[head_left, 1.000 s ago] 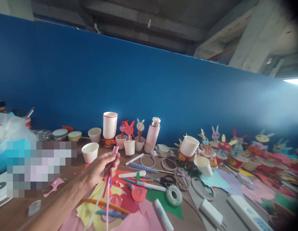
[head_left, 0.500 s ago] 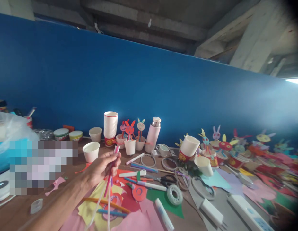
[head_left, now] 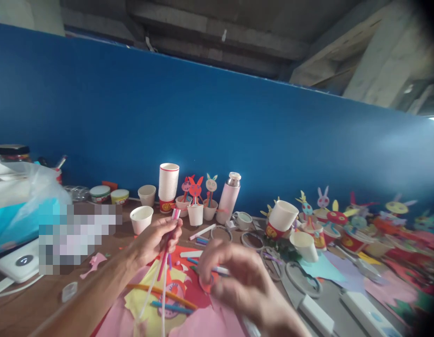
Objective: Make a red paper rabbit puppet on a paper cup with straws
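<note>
My left hand (head_left: 157, 243) is closed around a slim pink-and-white straw-like stick (head_left: 175, 214), whose lower end comes out red below the fingers. Long thin white strands (head_left: 163, 299) hang down from the same grip. To the right, my right hand (head_left: 247, 285) is in the air, slightly blurred, with thumb and fingers curved but apart and nothing between them. Beneath the hands lie yellow paper (head_left: 134, 304), red paper (head_left: 180, 255), an orange strip (head_left: 182, 299) and a blue strip (head_left: 171, 306). My right hand hides part of the tabletop behind it.
Along the blue wall stand stacked paper cups (head_left: 168, 182), paper rabbits in cups (head_left: 195, 188) and a pink thermos (head_left: 227, 200). Tape rolls, a charger (head_left: 317, 313) and a power strip (head_left: 367, 313) lie right. A plastic bag (head_left: 24, 206) sits left.
My right hand has come into view from the lower right, covering the scissors and white tape roll. My left hand keeps its hold on the stick. The view has shifted slightly left.
</note>
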A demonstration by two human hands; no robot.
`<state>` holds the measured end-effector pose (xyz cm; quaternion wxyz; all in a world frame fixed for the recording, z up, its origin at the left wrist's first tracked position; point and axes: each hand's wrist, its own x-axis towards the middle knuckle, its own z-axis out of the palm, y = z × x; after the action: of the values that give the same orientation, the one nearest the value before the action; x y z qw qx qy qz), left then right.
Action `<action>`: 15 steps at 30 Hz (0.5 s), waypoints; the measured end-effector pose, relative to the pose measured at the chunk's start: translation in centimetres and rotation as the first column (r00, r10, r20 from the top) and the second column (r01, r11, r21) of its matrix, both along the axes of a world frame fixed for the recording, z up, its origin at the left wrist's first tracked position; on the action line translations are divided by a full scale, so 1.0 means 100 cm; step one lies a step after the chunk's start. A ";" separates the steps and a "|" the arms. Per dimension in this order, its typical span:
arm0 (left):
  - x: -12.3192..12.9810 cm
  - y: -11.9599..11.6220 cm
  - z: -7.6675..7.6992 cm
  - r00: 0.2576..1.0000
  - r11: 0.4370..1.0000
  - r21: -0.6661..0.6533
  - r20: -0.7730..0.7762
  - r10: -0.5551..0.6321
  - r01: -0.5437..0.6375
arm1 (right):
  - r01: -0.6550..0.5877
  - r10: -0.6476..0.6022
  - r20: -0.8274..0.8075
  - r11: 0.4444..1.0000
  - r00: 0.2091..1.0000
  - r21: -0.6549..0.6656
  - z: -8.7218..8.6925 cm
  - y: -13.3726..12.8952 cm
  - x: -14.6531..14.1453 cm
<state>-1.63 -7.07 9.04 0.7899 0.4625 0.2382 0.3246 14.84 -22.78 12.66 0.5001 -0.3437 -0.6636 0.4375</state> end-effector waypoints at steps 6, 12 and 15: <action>-0.013 0.009 0.003 0.999 0.994 0.106 -0.039 0.030 -0.025 | 0.572 -0.551 0.432 0.815 0.714 0.095 -0.056 0.074 0.090; -0.014 0.009 0.002 0.993 0.996 0.095 -0.115 0.016 -0.005 | 0.591 -0.585 0.625 0.772 0.518 0.233 -0.080 0.077 0.120; -0.012 0.007 0.002 0.989 0.996 0.085 -0.145 0.000 0.012 | 0.599 -0.593 0.667 0.756 0.452 0.266 -0.072 0.072 0.128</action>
<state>-2.80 -6.33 9.25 0.7511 0.5189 0.2794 0.2975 27.63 -15.57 5.50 0.3190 -0.6972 -0.6385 0.0665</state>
